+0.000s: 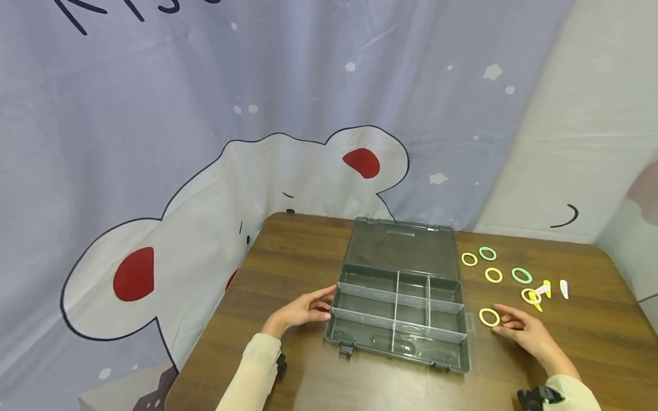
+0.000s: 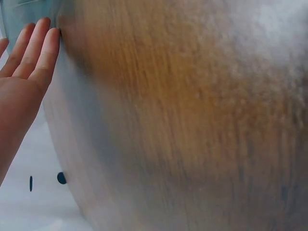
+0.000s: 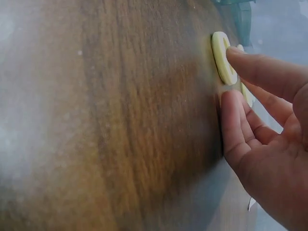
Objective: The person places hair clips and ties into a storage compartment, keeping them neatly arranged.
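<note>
A grey translucent compartment box (image 1: pixel 394 331) lies on the table with its lid (image 1: pixel 401 245) folded back. Its divided compartments hold nothing. My left hand (image 1: pixel 303 309) is at the box's left side, fingertips right at the wall; in the left wrist view its fingers (image 2: pixel 36 53) look straight. On the right, my right hand (image 1: pixel 526 334) reaches to a pale yellow ring (image 1: pixel 481 317) lying flat beside the box. Thumb and forefinger are spread apart at the ring's near right edge. In the right wrist view one fingertip overlaps the yellow ring (image 3: pixel 219 57).
Behind the right hand lie more rings, including a green ring (image 1: pixel 514 273) and a yellow ring (image 1: pixel 486 278). A pale ring (image 1: pixel 524 291) overlaps yellow and white pieces (image 1: pixel 547 290), with a white piece (image 1: pixel 564 289) beside them. A printed curtain (image 1: pixel 308 182) hangs behind the wooden table (image 1: pixel 288 245).
</note>
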Available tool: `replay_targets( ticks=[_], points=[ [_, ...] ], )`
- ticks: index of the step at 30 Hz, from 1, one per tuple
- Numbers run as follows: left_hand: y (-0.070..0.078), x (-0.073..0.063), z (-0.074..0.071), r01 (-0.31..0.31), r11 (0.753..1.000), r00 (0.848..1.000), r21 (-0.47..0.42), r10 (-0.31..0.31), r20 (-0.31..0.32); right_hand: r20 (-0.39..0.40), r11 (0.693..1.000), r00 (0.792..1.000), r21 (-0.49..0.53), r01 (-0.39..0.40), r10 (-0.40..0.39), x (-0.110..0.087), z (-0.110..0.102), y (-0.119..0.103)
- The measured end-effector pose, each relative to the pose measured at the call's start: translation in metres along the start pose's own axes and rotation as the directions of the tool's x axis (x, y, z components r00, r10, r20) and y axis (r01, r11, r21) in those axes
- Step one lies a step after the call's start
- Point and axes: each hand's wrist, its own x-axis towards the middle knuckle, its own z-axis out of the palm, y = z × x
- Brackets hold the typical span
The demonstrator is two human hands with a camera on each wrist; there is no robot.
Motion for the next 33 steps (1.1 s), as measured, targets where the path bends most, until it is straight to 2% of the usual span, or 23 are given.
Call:
replay_targets(
  ticks=[12, 22, 28, 33],
  points=[
    [-0.003, 0.000, -0.001, 0.000, 1.000, 1.000, -0.022, 0.000, 0.002, -0.037, 0.988, 0.999, -0.155, 0.009, -0.015, 0.010, 0.003, -0.004],
    [-0.002, 0.000, 0.000, 0.008, 1.000, 1.000, -0.008, -0.008, -0.002, -0.062, 0.993, 0.998, -0.122, -0.002, -0.005, 0.012, 0.006, -0.004],
    [-0.001, -0.001, 0.001, 0.009, 1.000, 1.000, -0.022, -0.009, -0.005, -0.049, 0.999, 0.998, 0.026, -0.042, 0.044, 0.014, 0.004, -0.003],
    [-0.002, -0.001, 0.001, 0.009, 1.000, 1.000, -0.026, -0.009, -0.007, -0.031, 0.978, 0.998, 0.201, -0.052, 0.059, 0.013, 0.002, -0.002]
  ],
)
